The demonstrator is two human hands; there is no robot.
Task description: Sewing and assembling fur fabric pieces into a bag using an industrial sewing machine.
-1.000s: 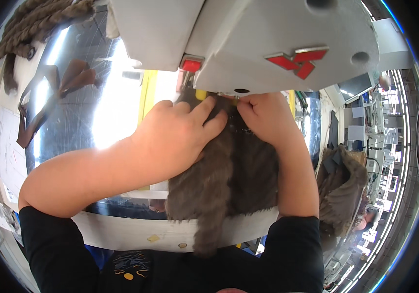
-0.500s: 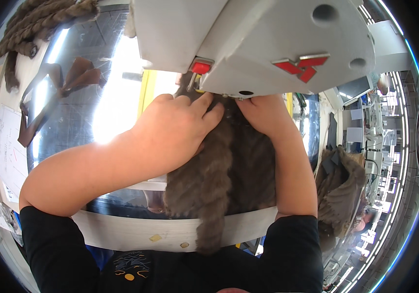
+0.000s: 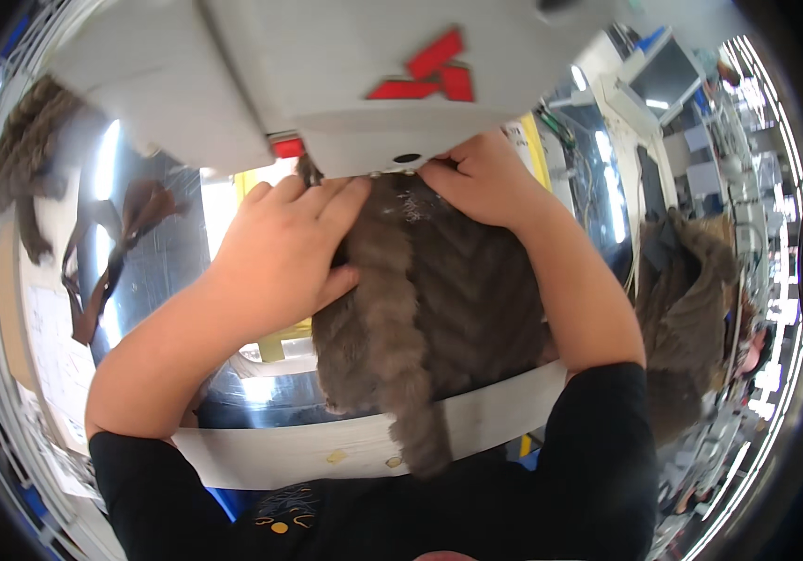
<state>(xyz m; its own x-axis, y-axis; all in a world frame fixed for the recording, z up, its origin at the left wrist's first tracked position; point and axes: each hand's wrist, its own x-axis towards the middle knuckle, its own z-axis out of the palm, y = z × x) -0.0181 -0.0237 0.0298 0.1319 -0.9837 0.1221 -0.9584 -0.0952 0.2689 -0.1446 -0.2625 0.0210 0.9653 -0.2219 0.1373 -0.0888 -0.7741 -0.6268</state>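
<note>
A brown fur piece (image 3: 481, 290) with chevron-like ridges lies under the head of a grey sewing machine (image 3: 317, 84). Along its left part runs a thick, fluffy fur strip (image 3: 389, 327) whose end hangs over the table's front edge. My left hand (image 3: 284, 248) rests on the fur's left side, fingers stretched toward the needle area and thumb apart. On the other side, the thumb and fingers of my right hand (image 3: 481, 178) are closed on the fur's far edge, close below the machine head. The needle area itself is mostly hidden.
Dark brown ribbon-like strips (image 3: 107, 248) lie on the shiny tabletop at left, beyond them a bundle of fur strips (image 3: 32, 140). More brown fur (image 3: 691, 280) is heaped at right. A monitor (image 3: 658, 79) stands at the far right. The machine head overhangs both hands.
My view has turned and shifted, so machine and hands sit differently in the picture. My left thumb now shows apart from the fingers, and a pale patch on the fur is exposed between the hands.
</note>
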